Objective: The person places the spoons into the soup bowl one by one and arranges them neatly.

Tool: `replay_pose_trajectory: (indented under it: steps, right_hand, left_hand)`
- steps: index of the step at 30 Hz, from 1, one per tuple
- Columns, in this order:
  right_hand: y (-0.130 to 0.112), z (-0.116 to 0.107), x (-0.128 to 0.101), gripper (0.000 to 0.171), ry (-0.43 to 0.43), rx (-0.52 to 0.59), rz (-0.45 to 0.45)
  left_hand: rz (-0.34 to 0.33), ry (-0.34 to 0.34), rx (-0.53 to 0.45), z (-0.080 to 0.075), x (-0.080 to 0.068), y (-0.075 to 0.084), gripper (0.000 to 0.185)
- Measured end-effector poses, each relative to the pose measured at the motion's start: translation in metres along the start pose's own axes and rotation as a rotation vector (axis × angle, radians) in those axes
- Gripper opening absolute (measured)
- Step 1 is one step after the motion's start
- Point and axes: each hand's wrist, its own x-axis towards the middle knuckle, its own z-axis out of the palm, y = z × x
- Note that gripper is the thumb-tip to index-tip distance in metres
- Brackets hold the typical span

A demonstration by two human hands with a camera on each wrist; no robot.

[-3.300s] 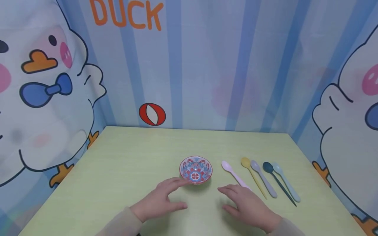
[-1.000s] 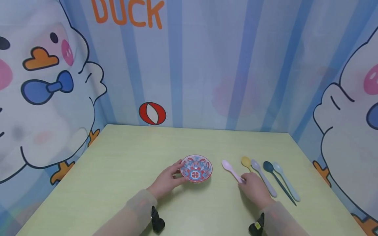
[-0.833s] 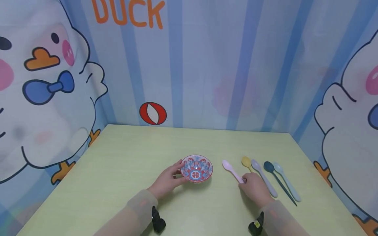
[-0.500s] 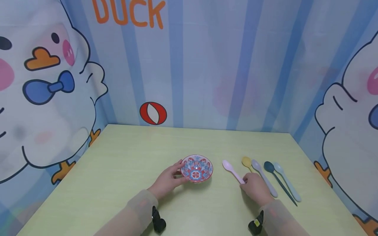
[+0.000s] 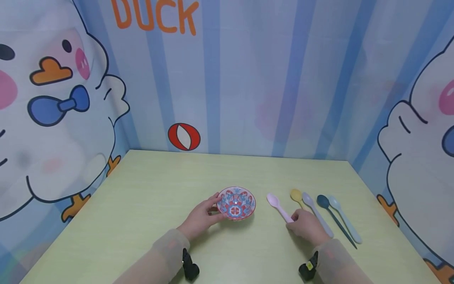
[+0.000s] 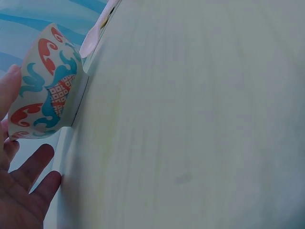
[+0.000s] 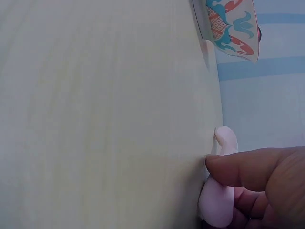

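Two hands at work: my left hand (image 5: pixel 199 218) on the bowl, my right hand (image 5: pixel 307 226) on the pink spoon.
Left hand: fingers curled against the near-left side of the patterned bowl (image 5: pixel 236 202), thumb at its rim; the left wrist view shows a fingertip (image 6: pixel 10 83) touching the bowl's outer wall (image 6: pixel 45 83).
Bowl: upright on the table (image 5: pixel 149 205), just ahead of my left fingertips and to the left of my right hand.
Pink spoon (image 5: pixel 279 207): handle end under my right fingers, scoop ahead of them and slightly to the left; the long axis slants from my right hand toward the far left, its scoop the part nearest the bowl.
Right hand: closed in a pinch on the spoon's handle; the right wrist view shows my thumb (image 7: pixel 248 168) pressed onto the pink handle (image 7: pixel 217 200), which lies on or just above the table.
Key relation: the bowl lies to the left of my right hand and a little ahead; spoon and bowl are apart, with bare table between.
Nearer hand: right to the spoon, left to the bowl.
Other spoons: yellow spoon (image 5: pixel 296 195), lilac spoon (image 5: pixel 314 211), dark blue spoon (image 5: pixel 331 215) and pale blue spoon (image 5: pixel 343 219), side by side to the right of my right hand, untouched.
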Motion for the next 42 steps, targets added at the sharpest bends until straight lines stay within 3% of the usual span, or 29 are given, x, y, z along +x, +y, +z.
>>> replay_pose_trajectory:
  steps: [17,26,42]
  right_hand:
    - [-0.002,-0.004,0.001,0.015,0.010,0.100,-0.004]
    - [-0.010,-0.009,0.000,0.020,0.039,0.212,-0.023]
    - [-0.030,-0.023,-0.001,0.032,0.176,0.412,-0.059]
  left_hand:
    - [-0.011,0.001,-0.009,0.000,0.000,0.000,0.070]
    - [-0.001,-0.004,-0.020,-0.001,0.000,0.000,0.071]
    - [0.007,0.001,-0.025,-0.001,0.002,-0.003,0.069]
